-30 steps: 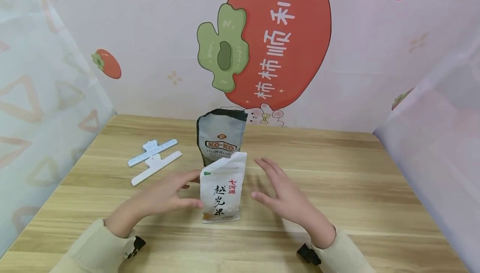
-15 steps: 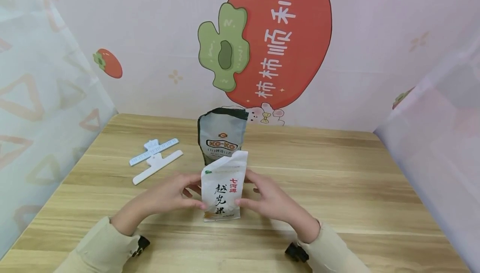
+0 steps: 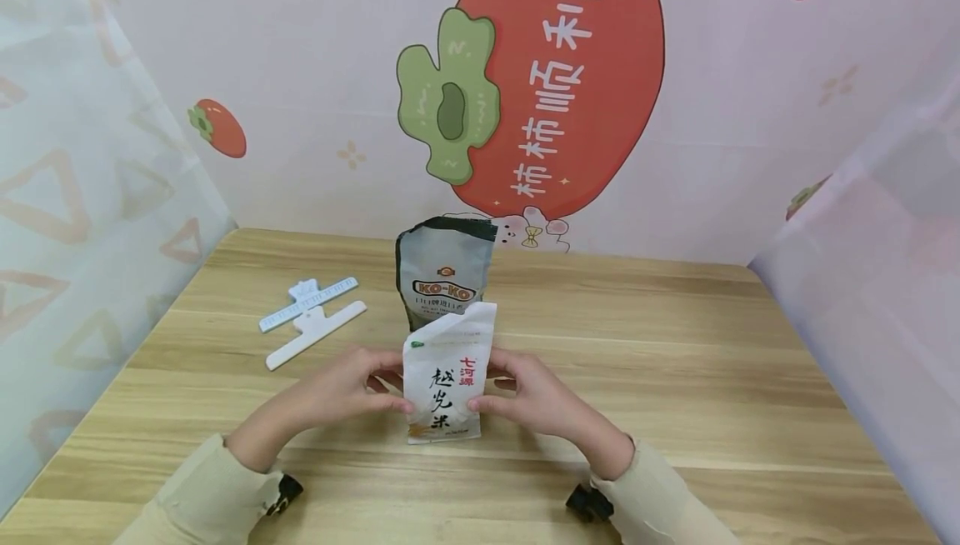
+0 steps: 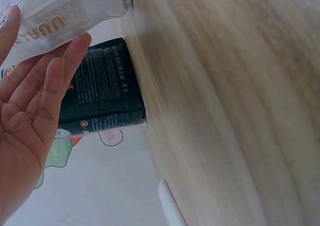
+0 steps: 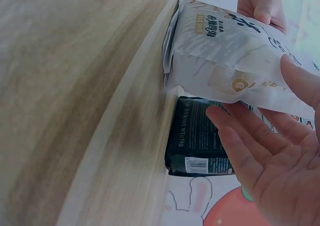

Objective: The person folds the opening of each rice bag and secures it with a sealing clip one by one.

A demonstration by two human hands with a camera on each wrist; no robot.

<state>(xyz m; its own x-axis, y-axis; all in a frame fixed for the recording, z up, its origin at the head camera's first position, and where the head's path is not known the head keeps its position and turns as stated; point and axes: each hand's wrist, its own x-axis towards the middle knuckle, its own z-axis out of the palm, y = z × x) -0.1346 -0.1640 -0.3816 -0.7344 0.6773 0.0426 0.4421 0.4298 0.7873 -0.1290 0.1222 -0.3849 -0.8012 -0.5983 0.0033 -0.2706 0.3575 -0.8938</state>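
Observation:
A white rice bag [image 3: 444,391] with black and red lettering stands upright on the wooden table, its top cut slanting. My left hand [image 3: 345,391] holds its left side, thumb on the front and fingers reaching behind. On the opposite side my right hand [image 3: 532,395] grips the bag the same way. The left wrist view has the left hand [image 4: 30,106] along the white bag's side. In the right wrist view the right thumb [image 5: 300,79] lies on the front. Just behind stands a grey and dark green KO-KO rice bag [image 3: 444,270], its lower part hidden by the white one.
Two wide bag clips, one light blue [image 3: 307,305] and one white [image 3: 315,335], lie at the left of the wooden table [image 3: 675,378]. A printed cloth backdrop [image 3: 300,70] rises behind the table, and cloth walls flank both sides.
My right hand has come in from the right and closed onto the white rice bag. The left hand has settled a little closer against its side. The bag stays in place.

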